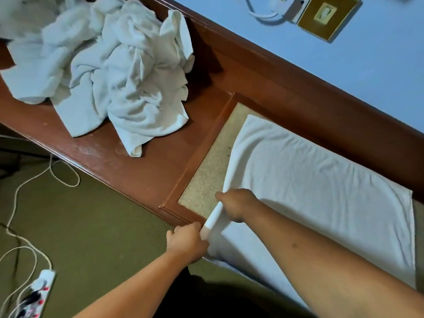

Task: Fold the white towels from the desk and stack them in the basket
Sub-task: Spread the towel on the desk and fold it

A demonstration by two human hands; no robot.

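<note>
Down at the lower left, a white power strip is lying on the olive carpet, its pale cord looping away across the floor. At the front edge of the wooden desk, the left hand is gripping the near corner of a spread white towel, fingers curled round the cloth. Just beyond it, the right hand is clutching the same side edge, knuckles up and fingers closed on the fabric. That edge is running between the two hands as a narrow, rolled band. The rest of this towel is lying flat, covering most of the desk's speckled inset panel and hanging slightly over the front lip. Farther back to the left, a crumpled pile of white towels is sitting on the bare wood, well apart from the flat one. Behind the desk, a brass socket plate is showing on the blue wall, with a white plug beside it.
</note>
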